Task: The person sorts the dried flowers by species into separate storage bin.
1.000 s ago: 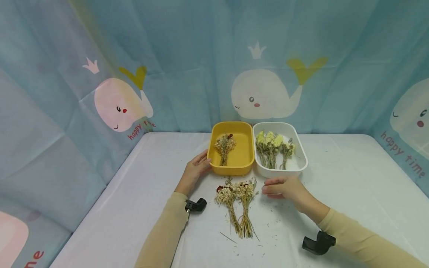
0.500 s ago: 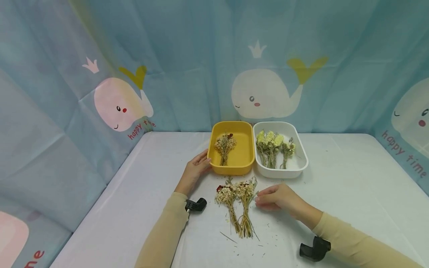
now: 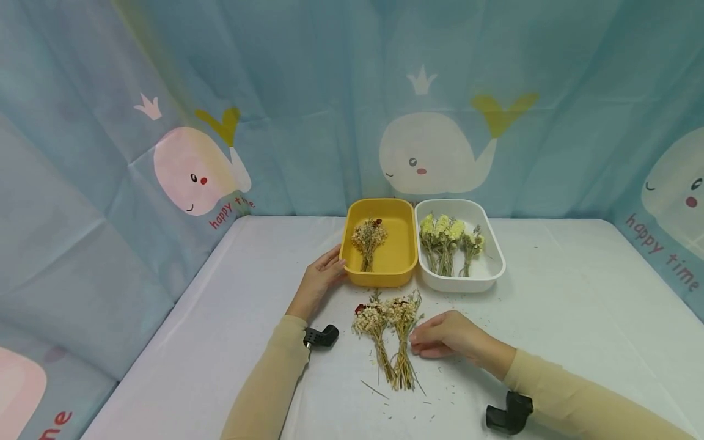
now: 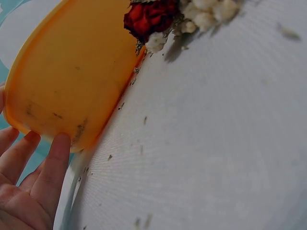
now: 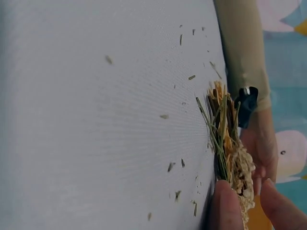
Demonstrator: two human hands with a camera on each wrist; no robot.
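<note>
My left hand (image 3: 318,282) rests on the left side of the yellow tray (image 3: 403,247); in the left wrist view its nearly straight fingers (image 4: 53,167) touch the tray wall. Two dried-flower bunches lie on the table in front: the left bunch (image 3: 372,320) has cream blossoms and a dark red rose (image 4: 151,20), and the right bunch (image 3: 403,313) crosses it at the stems. Beside the right bunch is my right hand (image 3: 455,337), its fingertips right at the stems. In the right wrist view, thumb and finger (image 5: 228,206) stand apart around the bunch.
One dried bunch (image 3: 369,239) lies inside the yellow tray. Against that tray's right side stands a white tray (image 3: 497,269) holding several yellow-flowered bunches (image 3: 443,232). Loose stem bits (image 3: 374,389) are scattered over the white table (image 3: 577,305). A blue whale-print curtain (image 3: 308,146) hangs behind.
My right hand has moved left and toward the front, from below the white tray to the stems of the right bunch. The left hand and both trays have stayed put.
</note>
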